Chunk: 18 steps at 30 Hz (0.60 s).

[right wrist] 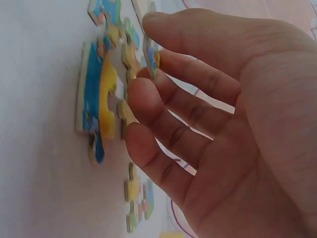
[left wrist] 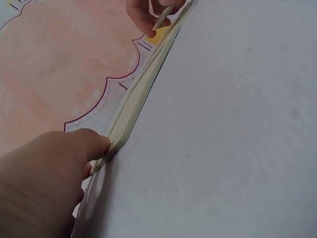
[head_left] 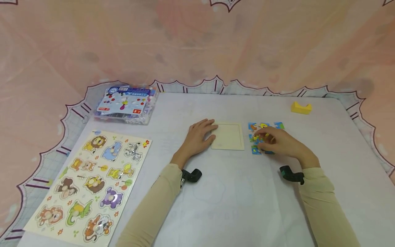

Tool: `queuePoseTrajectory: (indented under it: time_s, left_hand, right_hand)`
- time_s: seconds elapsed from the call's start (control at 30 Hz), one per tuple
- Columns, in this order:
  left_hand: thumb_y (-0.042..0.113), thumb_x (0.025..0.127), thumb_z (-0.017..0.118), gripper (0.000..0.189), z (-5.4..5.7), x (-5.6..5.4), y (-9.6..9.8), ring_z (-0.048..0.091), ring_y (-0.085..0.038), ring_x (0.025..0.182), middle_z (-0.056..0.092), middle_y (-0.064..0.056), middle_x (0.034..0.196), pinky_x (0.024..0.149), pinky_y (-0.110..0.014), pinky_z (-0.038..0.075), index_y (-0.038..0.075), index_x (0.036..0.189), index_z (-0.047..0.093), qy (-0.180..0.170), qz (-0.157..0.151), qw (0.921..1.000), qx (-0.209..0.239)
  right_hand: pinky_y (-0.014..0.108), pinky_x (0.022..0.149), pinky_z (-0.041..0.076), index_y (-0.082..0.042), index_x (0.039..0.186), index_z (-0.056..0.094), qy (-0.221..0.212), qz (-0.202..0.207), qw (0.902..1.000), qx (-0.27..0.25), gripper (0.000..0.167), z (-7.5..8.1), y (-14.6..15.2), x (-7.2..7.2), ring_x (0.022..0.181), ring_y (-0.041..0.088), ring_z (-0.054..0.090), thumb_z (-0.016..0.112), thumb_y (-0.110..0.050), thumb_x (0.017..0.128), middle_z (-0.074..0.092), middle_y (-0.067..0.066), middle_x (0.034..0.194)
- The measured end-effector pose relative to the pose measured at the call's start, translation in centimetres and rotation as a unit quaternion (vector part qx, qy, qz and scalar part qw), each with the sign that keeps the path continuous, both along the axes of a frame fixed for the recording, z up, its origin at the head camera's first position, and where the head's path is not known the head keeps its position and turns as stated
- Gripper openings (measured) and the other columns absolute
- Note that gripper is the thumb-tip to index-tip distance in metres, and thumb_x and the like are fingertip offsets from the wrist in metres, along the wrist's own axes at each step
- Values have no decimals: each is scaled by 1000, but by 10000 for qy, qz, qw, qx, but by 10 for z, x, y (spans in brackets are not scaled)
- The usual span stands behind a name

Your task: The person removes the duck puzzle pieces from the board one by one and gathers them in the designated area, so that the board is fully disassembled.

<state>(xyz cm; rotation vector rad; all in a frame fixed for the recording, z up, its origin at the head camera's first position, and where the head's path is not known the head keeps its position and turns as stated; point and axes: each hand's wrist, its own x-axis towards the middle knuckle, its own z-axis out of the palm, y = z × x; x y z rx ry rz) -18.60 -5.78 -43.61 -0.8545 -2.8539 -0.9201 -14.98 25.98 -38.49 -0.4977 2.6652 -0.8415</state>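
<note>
A pale square wooden puzzle tray lies bare in the middle of the table. My left hand rests at its left edge with the fingers spread, and in the left wrist view the thumb touches the tray's side. To the tray's right, my right hand is above a group of colourful jigsaw pieces. One jigsaw piece stands edge-on, pinched between thumb and fingers. Beneath it in the right wrist view, a blue and yellow piece lies flat among others. My right hand hides part of the group in the head view.
A wooden board with animal pieces lies at the left. Behind it is a clear plastic box with a printed card. A yellow notched block sits at the back right. A patterned cloth hangs behind the table.
</note>
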Motion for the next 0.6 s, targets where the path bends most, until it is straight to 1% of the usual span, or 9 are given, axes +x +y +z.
queuePoseTrajectory:
  time_s: [0.23,0.43,0.6]
  left_hand:
    - [25,93,56,39,0,-1,0,31,-23,141,45,-3,146,111,-52,25,16,132,57,39,54,10000,18]
    - [24,93,57,39,0,0,0,32,-24,141,46,-4,145,110,-52,25,15,131,57,38,68,10000,50]
    - [24,93,56,39,0,1,0,31,-23,141,45,-4,145,110,-52,25,16,131,57,19,73,10000,26]
  right_hand:
    - [30,76,43,-18,126,54,-204,-158,9997,34,47,5,11,1,89,19,52,68,-38,85,58,5,100]
    - [29,78,44,-18,125,56,-285,-200,9992,186,45,9,19,3,90,19,53,67,-38,86,58,4,102]
    - [25,74,43,-17,122,57,-388,-220,9988,222,43,8,29,3,87,17,52,68,-36,86,57,3,97]
